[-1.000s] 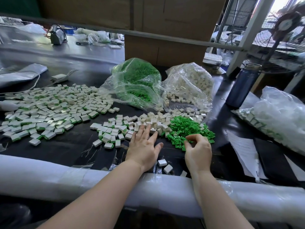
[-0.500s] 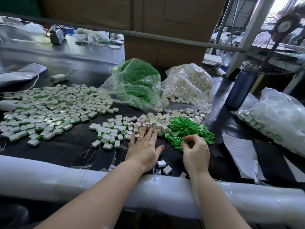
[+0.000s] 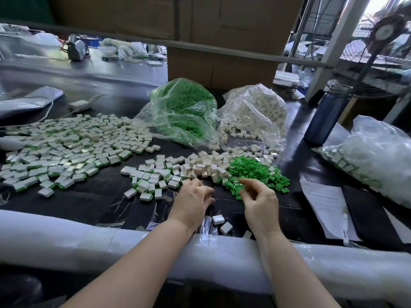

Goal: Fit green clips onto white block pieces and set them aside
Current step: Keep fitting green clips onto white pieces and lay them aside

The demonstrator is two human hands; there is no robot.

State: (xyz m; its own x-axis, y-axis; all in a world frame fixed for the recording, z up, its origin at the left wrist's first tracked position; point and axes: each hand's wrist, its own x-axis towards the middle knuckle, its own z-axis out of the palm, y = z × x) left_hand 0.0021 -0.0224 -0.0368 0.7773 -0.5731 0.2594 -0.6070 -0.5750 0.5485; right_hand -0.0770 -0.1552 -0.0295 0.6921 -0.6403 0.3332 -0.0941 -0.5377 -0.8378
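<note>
**Hands at the near edge of the loose clips and blocks**

Nearest, a white foam-wrapped rail [image 3: 111, 241] along the table edge, both forearms laid across it. Just past it, 2 loose white blocks [image 3: 222, 223] on the black tabletop [image 3: 89, 201], between the wrists.

Left hand [image 3: 193, 202] knuckles up, fingers curled under at the near edge of the heap of white block pieces [image 3: 200, 167]; whether anything was held inside, impossible to tell. Right hand [image 3: 262, 204] beside it, fingers loosely curled and parted, thumb and forefinger close together at the near edge of the pile of green clips [image 3: 258, 172]; a clip pinched or not, could not tell.

Left of the heap, a wide spread of finished blocks with green clips fitted [image 3: 66, 150]. Right, printed paper sheets [image 3: 324, 203] and a clear bag of finished pieces [image 3: 378, 156].

Farther back, a clear bag of green clips [image 3: 184, 112] touching a clear bag of white blocks [image 3: 258, 112]. Right of these, an upright dark blue bottle [image 3: 327, 114]. Behind, cardboard boxes [image 3: 222, 41] and a fan [image 3: 387, 34].
</note>
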